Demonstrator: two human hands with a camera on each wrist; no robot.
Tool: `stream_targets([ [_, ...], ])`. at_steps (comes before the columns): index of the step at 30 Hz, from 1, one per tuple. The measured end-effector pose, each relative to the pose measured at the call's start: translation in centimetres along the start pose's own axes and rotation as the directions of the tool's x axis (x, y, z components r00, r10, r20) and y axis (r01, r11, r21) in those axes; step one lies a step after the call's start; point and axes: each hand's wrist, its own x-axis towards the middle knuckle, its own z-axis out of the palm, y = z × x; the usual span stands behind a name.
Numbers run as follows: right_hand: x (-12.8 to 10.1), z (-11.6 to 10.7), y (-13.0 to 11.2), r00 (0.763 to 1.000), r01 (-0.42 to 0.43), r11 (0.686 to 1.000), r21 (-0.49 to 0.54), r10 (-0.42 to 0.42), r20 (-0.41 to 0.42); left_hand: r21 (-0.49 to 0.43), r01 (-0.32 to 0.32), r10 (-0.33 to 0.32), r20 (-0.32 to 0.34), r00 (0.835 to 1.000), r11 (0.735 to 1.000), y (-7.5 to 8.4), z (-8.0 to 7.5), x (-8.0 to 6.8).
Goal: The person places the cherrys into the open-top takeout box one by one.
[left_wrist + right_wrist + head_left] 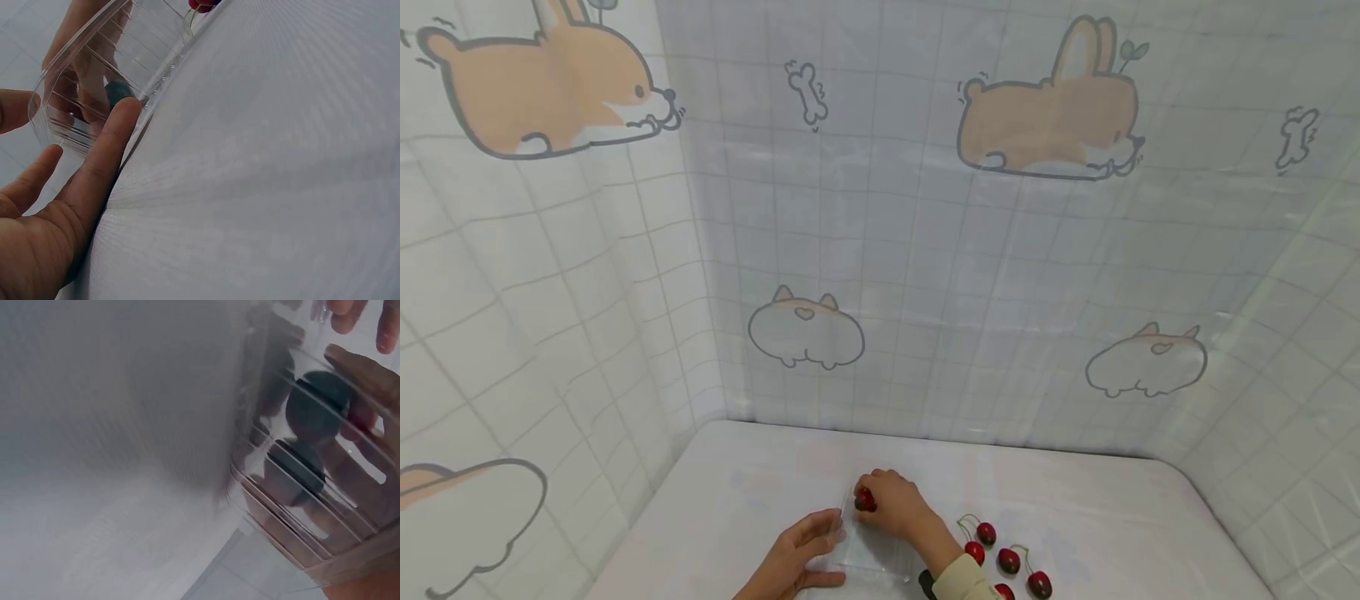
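My right hand reaches into a clear plastic box and holds a dark red cherry at its fingertips. Through the ribbed box wall, the right wrist view shows two dark round shapes beside the fingers and a patch of red. My left hand is at the left side of the box, fingers spread. In the left wrist view one long finger lies along the bottom edge of the box, and another fingertip touches its rim.
Several red cherries with green stems lie on the white tabletop, right of the box and beside the right sleeve. Behind and at both sides stands a white sheet printed with a grid and cartoon dogs.
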Motion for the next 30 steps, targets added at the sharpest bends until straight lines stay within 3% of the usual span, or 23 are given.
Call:
stream_targets([
  [9, -0.3, -0.2, -0.3, 1.000, -0.001, 0.998, -0.055, 0.003, 0.030, 0.005, -0.005, 0.005, -0.001, 1.000, 1.000, 0.0, 0.3, 0.3],
  [18, -0.2, -0.4, 0.2, 0.999, 0.007, 0.999, -0.043, -0.005, 0.043, -0.001, -0.012, 0.012, 0.007, 1.000, 1.000, 0.1, 0.3, 0.4],
  [30, -0.9, -1.8, 0.6, 0.997, 0.066, 0.996, 0.054, -0.063, -0.053, 0.019, -0.011, 0.011, 0.001, 1.000, 1.000, 0.0, 0.2, 0.5],
])
